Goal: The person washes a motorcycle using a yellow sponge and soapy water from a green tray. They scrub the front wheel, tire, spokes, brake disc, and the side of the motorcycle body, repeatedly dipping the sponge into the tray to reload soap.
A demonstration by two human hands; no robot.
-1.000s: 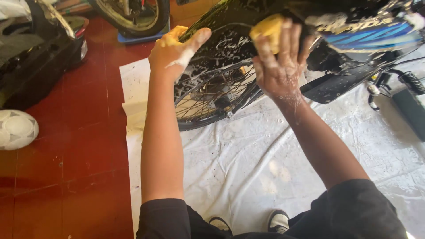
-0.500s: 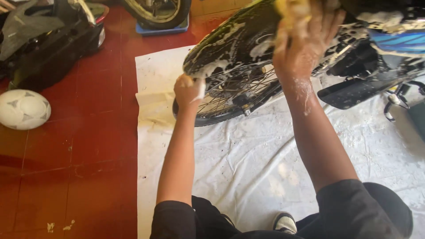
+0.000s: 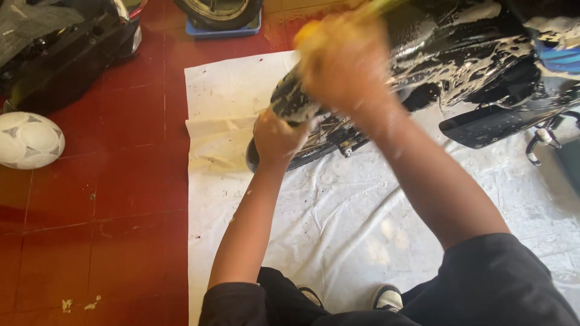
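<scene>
Soapy motorcycle (image 3: 459, 66) fills the 1 o'clock part of the view, its black bodywork streaked with white suds, standing on a pale sheet (image 3: 362, 211) spread over a red tiled floor (image 3: 109, 199). The person looks down from above, knees and shoes at 6 o'clock.

Left hand (image 3: 279, 137) sits just left of centre, fingers closed round the wet tyre (image 3: 296, 102) of the spoked wheel, bracing it. Right hand (image 3: 344, 63) is raised toward 12 o'clock, blurred with motion, and appears to press a yellow sponge (image 3: 314, 30) against the foamy mudguard above the wheel; how tightly its fingers curl round the sponge cannot be told through the blur.

To scrub well here, a firm left grip seems wise so the wheel does not turn, with the sponge worked in short overlapping passes along the curved guard, flat against the surface so suds reach the edges. Slick foam could let either hand slip.

At 9 o'clock a white ball (image 3: 27, 140) rests on the floor, well apart. At 11 o'clock lies dark bodywork (image 3: 66, 54); at 12 o'clock another tyre (image 3: 220, 12) stands on a blue tray.
</scene>
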